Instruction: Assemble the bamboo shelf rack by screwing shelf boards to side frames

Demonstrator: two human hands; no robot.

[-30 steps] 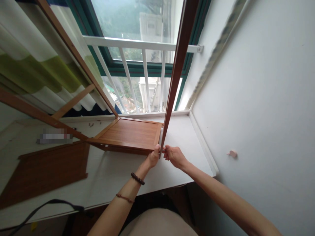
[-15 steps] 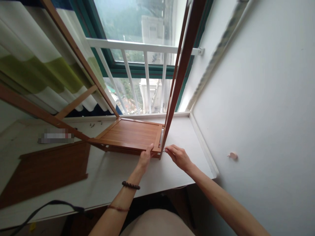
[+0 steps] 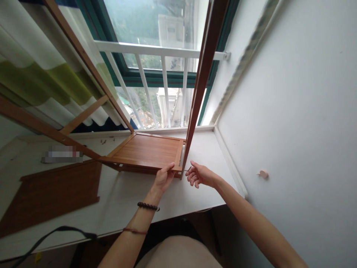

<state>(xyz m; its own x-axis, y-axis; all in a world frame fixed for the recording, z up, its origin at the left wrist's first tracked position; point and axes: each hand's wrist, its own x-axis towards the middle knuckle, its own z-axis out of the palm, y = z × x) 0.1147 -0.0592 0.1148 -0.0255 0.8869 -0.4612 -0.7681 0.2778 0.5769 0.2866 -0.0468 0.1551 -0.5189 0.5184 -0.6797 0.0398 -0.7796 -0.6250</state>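
A brown wooden shelf panel [image 3: 147, 150] lies on the white table [image 3: 131, 201], joined to long wooden frame rails. My left hand [image 3: 164, 177] grips the panel's near right edge, with the fingers curled over the top. One rail [image 3: 201, 80] rises steeply from that corner toward the window. My right hand [image 3: 200, 174] is just right of the rail's foot, thumb and forefinger pinched on a small thin screw-like part [image 3: 187, 169] at the joint, with the other fingers loosely spread.
A second brown panel [image 3: 52, 191] lies flat at the left of the table. Small screws [image 3: 107, 140] are scattered near the sill. White window bars [image 3: 156, 80] stand behind, a striped curtain [image 3: 36, 67] hangs left, a white wall [image 3: 292, 111] closes the right. A black strap [image 3: 55, 232] crosses the table's front edge.
My left hand slid from the rail's foot onto the panel's near edge. My right hand drew back slightly from the joint and turned, fingers spreading while it pinches the small part.
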